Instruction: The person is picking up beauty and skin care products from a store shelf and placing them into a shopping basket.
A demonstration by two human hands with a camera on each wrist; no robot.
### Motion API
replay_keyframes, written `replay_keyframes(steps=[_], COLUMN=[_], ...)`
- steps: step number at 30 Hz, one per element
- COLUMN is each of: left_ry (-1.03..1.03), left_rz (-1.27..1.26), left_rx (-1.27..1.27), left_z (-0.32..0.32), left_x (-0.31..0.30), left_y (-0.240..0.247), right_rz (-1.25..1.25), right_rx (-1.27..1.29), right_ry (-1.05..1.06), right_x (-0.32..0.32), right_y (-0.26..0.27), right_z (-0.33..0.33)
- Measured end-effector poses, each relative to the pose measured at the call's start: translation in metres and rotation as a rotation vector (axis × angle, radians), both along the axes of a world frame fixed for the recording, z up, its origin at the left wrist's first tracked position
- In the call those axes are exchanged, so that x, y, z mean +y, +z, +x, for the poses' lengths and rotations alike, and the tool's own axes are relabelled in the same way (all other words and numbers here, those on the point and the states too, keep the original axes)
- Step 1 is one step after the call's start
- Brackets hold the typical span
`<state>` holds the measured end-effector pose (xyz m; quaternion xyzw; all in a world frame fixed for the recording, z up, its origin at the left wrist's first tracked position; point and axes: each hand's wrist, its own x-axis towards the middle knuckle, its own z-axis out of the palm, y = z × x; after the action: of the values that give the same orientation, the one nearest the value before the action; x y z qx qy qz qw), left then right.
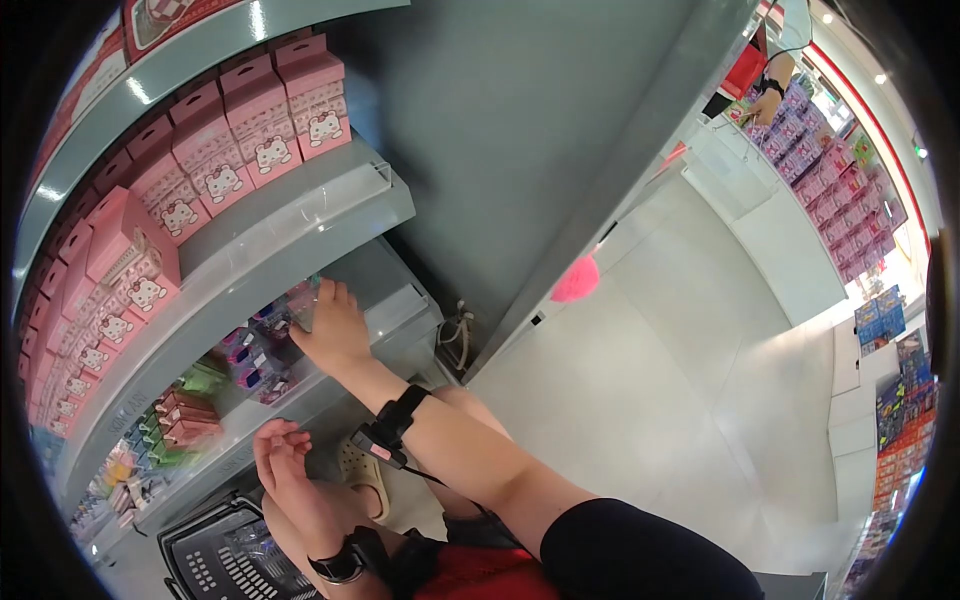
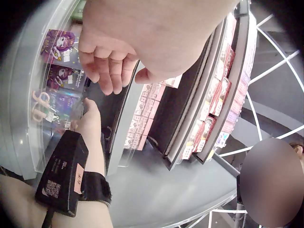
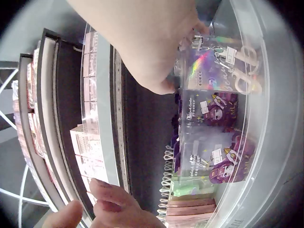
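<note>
My right hand (image 1: 338, 330) reaches over the lower shelf, its thumb and fingers spread across the back of an iridescent eyelash curler pack (image 3: 209, 66). Cream scissor-like handles (image 3: 247, 71) stick out at the pack's front. Beside it in the row are purple eyelash curler packs (image 3: 213, 111) with a cartoon figure and white price stickers. My left hand (image 1: 285, 475) is raised in front of the shelf, fingers loosely bent, holding nothing. In the left wrist view that hand (image 2: 114, 61) hangs near the same packs.
Pink boxes (image 1: 225, 170) with a cat-face character line the shelf above. Green and brown packs (image 1: 185, 415) fill the row farther left. A clear plastic lip (image 3: 259, 95) fronts the lower shelf. A black basket (image 1: 190, 545) stands below, near my left arm. A grey panel (image 1: 530, 130) closes the shelf's right end.
</note>
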<state>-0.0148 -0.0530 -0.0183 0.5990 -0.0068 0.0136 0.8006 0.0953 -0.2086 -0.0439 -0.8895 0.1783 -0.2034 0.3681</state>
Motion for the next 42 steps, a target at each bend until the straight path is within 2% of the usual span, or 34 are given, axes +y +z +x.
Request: replay_keyframes(steps=[42], left_ry=[-0.005], left_rz=[-0.032], left_rx=[0.026], left_z=[0.0], left_x=[0.002], left_y=[-0.004], right_rz=[0.016], right_rx=[-0.016], right_ry=[0.001], right_x=[-0.001], right_y=[0.0], right_z=[-0.002])
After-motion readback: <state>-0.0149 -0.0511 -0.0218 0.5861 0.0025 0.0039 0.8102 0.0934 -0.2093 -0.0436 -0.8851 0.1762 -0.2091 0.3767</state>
